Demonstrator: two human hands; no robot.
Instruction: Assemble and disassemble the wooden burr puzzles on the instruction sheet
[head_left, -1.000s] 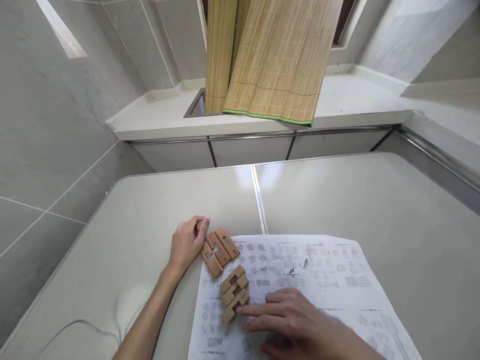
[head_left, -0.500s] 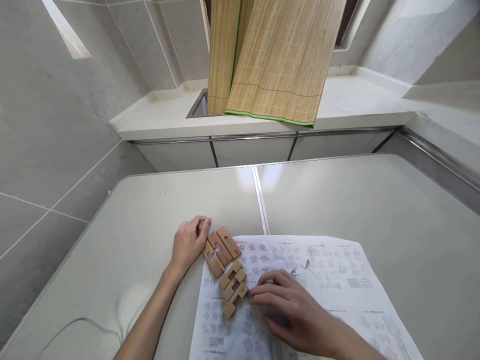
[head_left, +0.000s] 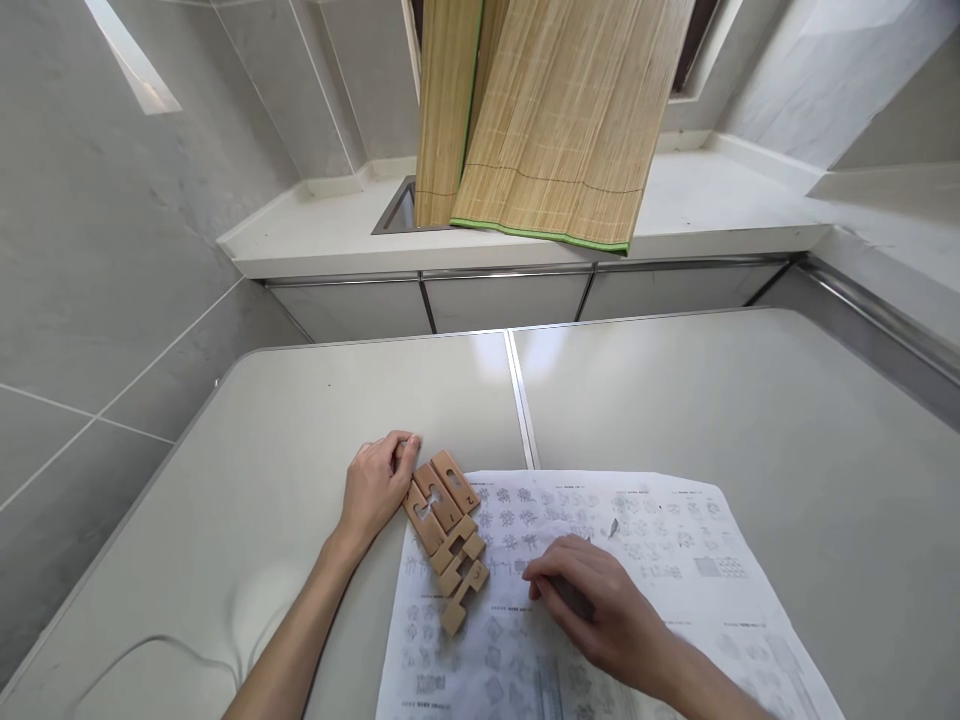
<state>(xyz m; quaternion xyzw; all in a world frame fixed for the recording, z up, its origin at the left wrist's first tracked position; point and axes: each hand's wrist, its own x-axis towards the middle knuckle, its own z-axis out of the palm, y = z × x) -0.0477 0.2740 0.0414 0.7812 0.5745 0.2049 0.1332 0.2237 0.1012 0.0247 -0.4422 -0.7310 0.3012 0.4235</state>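
Note:
My left hand (head_left: 380,482) rests on the table in a loose fist, thumb against the curled fingers, right beside the wooden pieces. Three flat reddish-brown wooden blocks with cut-out slots (head_left: 435,500) lie side by side; a 1 and a 2 are marked on two of them. Against their near end sits a group of paler notched wooden pieces (head_left: 459,572), on the printed paper sheet (head_left: 675,640). My right hand (head_left: 592,605) hovers over the sheet, right of the pale pieces and apart from them. Its fingers are curled in toward the thumb, with nothing visible in them.
The sheets carry rows of small printed figures, and a small dark scrap (head_left: 614,527) lies on them. A metal strip (head_left: 519,390) divides the table (head_left: 390,390). A thin cable (head_left: 172,640) runs at the lower left. Beyond stand a white counter (head_left: 315,240) and bamboo mats (head_left: 555,130).
The pale pieces have shifted up and left, now against the brown blocks. My right hand has drawn away to the right and its fingers have curled in. My left hand stays put.

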